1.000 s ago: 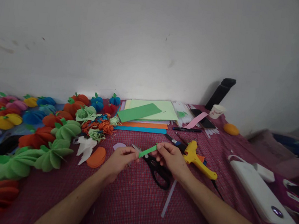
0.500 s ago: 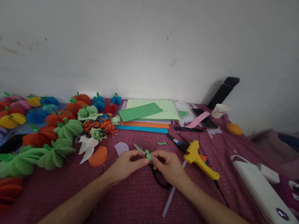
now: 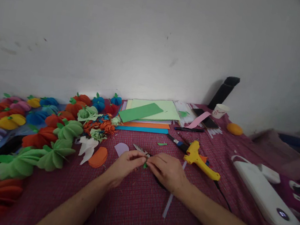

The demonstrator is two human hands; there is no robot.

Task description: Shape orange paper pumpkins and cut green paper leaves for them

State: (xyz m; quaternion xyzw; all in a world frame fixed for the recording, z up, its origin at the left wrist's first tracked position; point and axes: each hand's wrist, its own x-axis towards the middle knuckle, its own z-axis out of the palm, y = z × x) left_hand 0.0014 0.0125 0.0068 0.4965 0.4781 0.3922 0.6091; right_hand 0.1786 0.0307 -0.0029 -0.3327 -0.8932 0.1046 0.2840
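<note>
A small green paper piece (image 3: pixel 145 165) is pinched between the fingertips of the left hand (image 3: pixel 126 164) and the right hand (image 3: pixel 166 170), low over the red checked cloth (image 3: pixel 132 206), near the middle of the scene. Both hands are closed on it; only a sliver of green shows between the fingers.

Scissors (image 3: pixel 141 150) lie just beyond the fingertips, blades pointing left, handles hidden under the right hand. A yellow glue gun (image 3: pixel 197 158) rests just right of that hand, with a clear glue stick (image 3: pixel 169 203) lying near the wrist.

Risks, as judged:
- The piece is tiny and mostly covered; a slip of either pinch could drop it among the green scraps (image 3: pixel 162 144) on the cloth.
- Thin paper worked this tightly could be torn or creased.
- A fingertip could be caught on the blade tips just beside it.
- The glue gun's nozzle could be brushed by the right wrist; whether it is hot cannot be told.
</note>
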